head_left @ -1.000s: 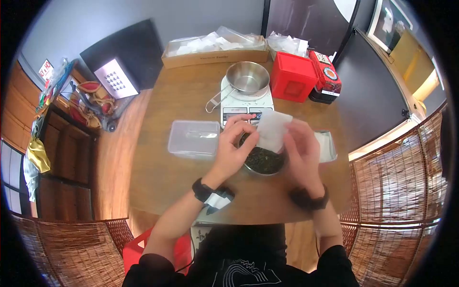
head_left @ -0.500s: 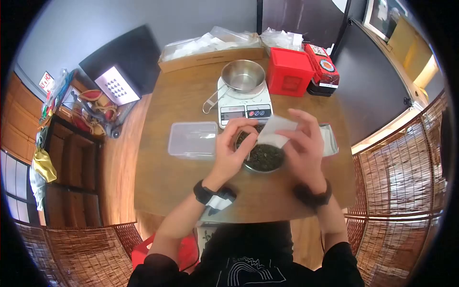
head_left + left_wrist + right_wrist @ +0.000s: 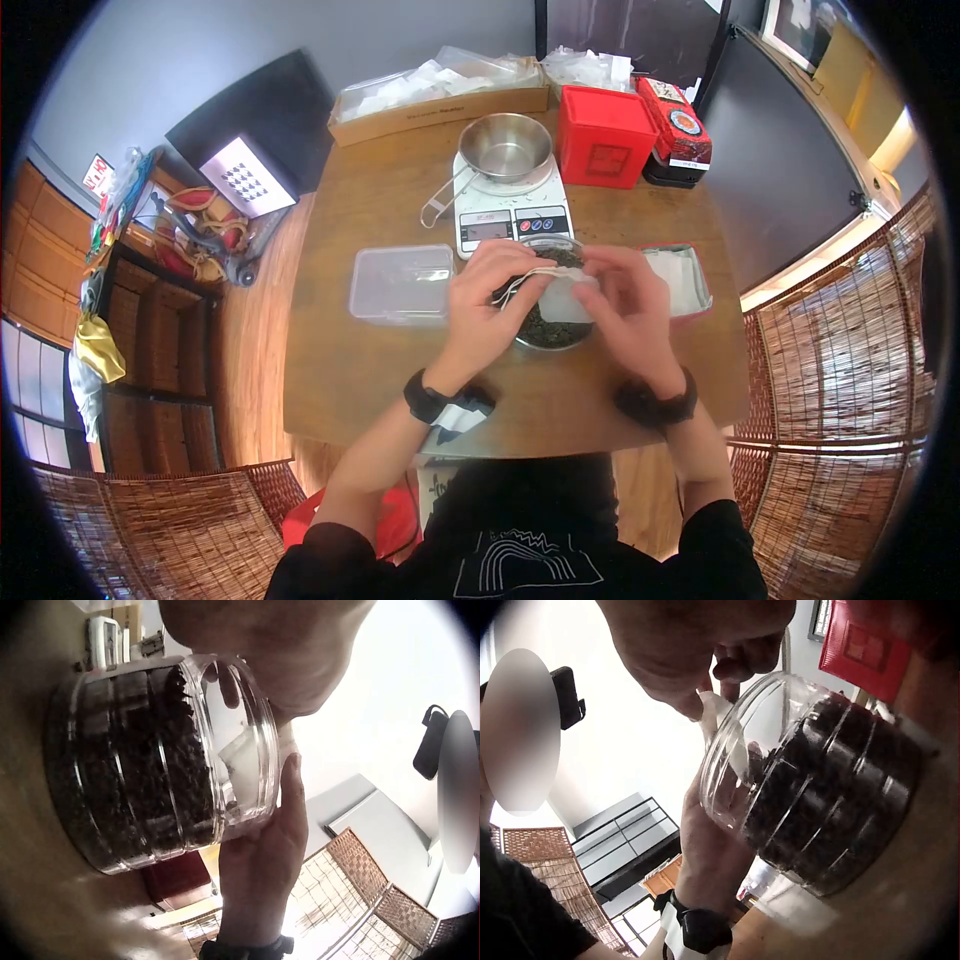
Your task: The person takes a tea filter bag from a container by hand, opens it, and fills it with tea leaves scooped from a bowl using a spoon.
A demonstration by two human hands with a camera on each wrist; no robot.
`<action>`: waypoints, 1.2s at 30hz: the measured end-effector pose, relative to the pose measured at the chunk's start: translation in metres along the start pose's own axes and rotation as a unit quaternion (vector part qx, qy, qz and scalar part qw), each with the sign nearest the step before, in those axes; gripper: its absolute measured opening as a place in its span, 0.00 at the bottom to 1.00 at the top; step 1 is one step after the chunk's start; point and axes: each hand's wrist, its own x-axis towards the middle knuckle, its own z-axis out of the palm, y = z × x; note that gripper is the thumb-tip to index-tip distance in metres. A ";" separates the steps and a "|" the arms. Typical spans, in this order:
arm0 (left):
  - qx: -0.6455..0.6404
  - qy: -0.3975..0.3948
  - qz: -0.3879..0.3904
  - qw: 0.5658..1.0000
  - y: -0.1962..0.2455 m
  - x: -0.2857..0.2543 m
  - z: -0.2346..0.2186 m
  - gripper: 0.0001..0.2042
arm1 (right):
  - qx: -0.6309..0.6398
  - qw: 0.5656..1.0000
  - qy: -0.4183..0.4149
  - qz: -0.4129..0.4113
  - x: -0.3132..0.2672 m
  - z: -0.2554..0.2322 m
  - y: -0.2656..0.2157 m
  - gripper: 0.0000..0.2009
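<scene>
Small white pouch [image 3: 566, 298] sits right over the clear bowl of dark loose leaf [image 3: 548, 325], held low between both your hands at the near-centre of the counter [image 3: 350, 370]. Its long axis runs roughly left-right, mouth end toward your left hand [image 3: 487, 300], body end toward your right hand [image 3: 630, 305]. Thin drawstrings [image 3: 520, 282] trail off the left end.

Left hand: fingers curled, pinching the drawstring end of the pouch; it touches or hangs just over the bowl rim, can't tell which. Right hand: fingers curled, pinching the other end. Both hands are in contact, so neither is nearer; the pouch lies directly between the fingertips, just above the leaf. In both wrist views a corner of the white pouch [image 3: 241, 754] dips inside the bowl [image 3: 810, 787] rim. I can't tell whether it touches the leaf.

The relation that counts: pouch spans the bowl opening, strings on your left side, so any tension on it acts along that left-right axis.

Around it: digital scale [image 3: 510, 215] just behind the bowl, with a metal handled cup [image 3: 503, 150] on top. Clear lidded box [image 3: 403, 285] to the left, near the left hand. Red-rimmed tray [image 3: 690, 280] just right of the right hand. Red box [image 3: 602, 135] and dark tin [image 3: 675, 135] at the far right, cardboard box of white pouches [image 3: 440, 95] at the back edge.
</scene>
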 end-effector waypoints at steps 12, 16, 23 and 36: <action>0.023 0.000 0.029 0.999 0.005 0.001 -0.002 0.04 | -0.007 0.996 -0.085 0.014 -0.003 -0.008 0.003 0.09; 0.018 -0.008 0.039 0.999 0.004 0.001 -0.002 0.03 | 0.000 0.993 -0.110 0.048 0.000 -0.015 0.003 0.08; 0.031 -0.022 0.040 0.998 0.004 0.001 -0.002 0.05 | -0.002 0.993 -0.117 0.014 0.003 -0.007 -0.001 0.06; 0.001 0.015 0.005 1.000 0.001 -0.001 0.000 0.06 | 0.013 0.993 -0.109 0.039 0.000 -0.010 0.008 0.07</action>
